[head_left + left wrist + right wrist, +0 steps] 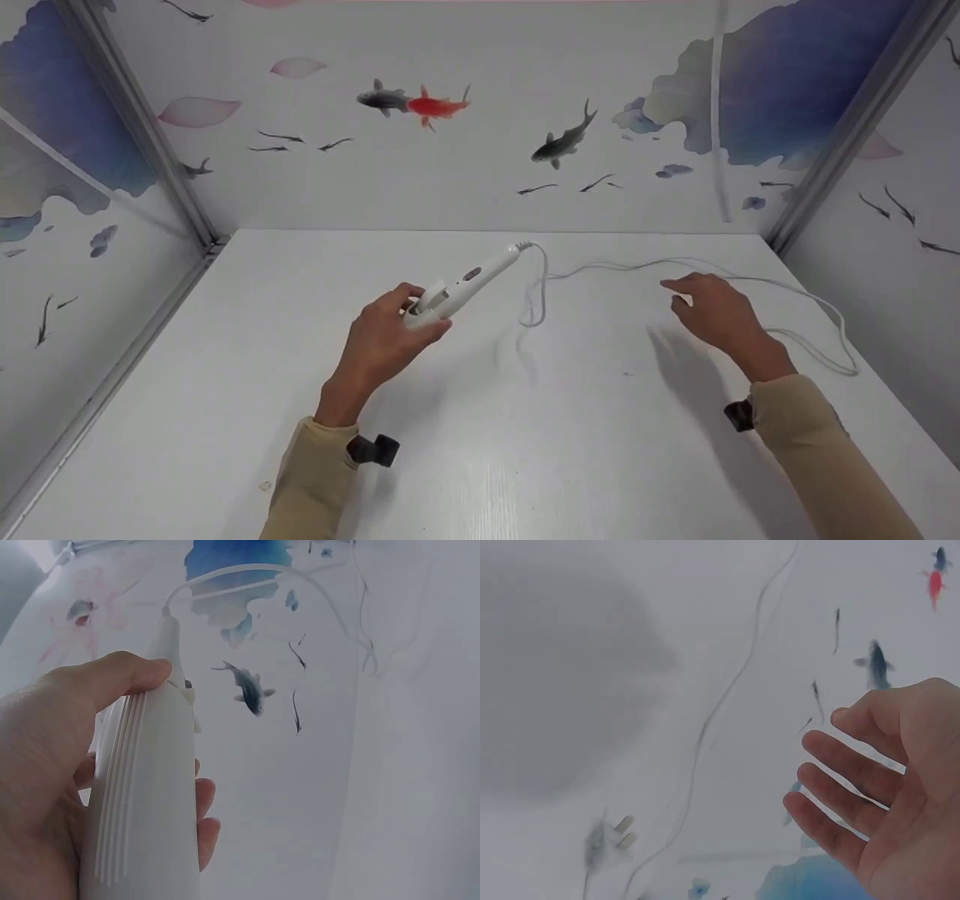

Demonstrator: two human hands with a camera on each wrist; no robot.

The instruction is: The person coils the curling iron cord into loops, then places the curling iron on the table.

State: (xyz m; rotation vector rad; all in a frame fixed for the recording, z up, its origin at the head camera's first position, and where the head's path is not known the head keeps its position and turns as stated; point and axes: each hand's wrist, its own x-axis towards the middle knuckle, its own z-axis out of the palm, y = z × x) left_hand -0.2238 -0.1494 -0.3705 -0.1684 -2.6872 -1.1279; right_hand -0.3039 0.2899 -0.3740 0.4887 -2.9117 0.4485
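Note:
My left hand (386, 330) grips a white corded hair curler (480, 274) by its wide end, holding it tilted over the table. Ridges run along the wide body of the hair curler (142, 787) in the left wrist view, with the left thumb on its near side and fingertips showing past the far side. At the narrow end the white cord (546, 285) comes out and loops down. My right hand (712, 311) hovers on the right with fingers loosely bent and holds nothing. A plug (604, 844) with two flat prongs shows in the right wrist view.
The cord runs across the white table (525, 450) and curves round on the right, past the right hand. White panels with painted fish (439, 106) stand at the back and both sides, with grey metal posts (840, 127) at the corners.

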